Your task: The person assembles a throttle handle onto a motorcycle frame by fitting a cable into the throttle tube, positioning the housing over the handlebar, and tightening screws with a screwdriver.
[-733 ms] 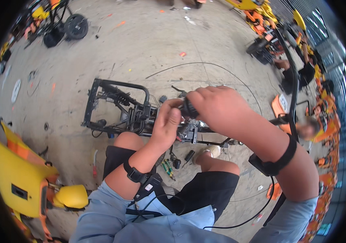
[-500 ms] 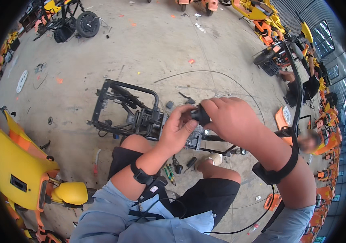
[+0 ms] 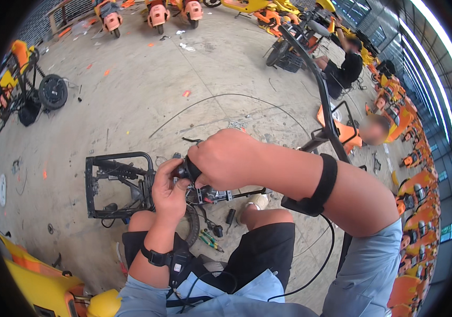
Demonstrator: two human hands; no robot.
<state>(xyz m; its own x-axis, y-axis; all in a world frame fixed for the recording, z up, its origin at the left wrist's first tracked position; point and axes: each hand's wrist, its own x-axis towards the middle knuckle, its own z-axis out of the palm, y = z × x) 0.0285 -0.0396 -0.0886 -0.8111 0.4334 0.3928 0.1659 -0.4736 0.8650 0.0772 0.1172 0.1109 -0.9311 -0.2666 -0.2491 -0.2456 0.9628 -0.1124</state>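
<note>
Between my two hands is a small black rounded part (image 3: 190,169), its kind mostly hidden by my fingers. My left hand (image 3: 169,191) pinches it from the left with thumb and fingers. From the right, my right hand (image 3: 227,158) is wrapped over its other side. Below and beyond them a bare black scooter frame (image 3: 89,185) lies on the floor, its motor area partly covered by my hands. A wheel's tyre (image 3: 192,226) shows beside my left forearm.
Green-and-yellow pliers (image 3: 211,241) and a small black cylindrical piece (image 3: 231,215) lie by my foot. A long thin cable (image 3: 226,95) arcs across the concrete. One black bar (image 3: 316,79) rises at right. Another person (image 3: 348,68) sits beyond it. Yellow scooter bodywork (image 3: 41,280) stands at lower left.
My view has swung to the right, so the frame and floor items appear further left. Both hands still grip the black part, with the right forearm now lying more level.
</note>
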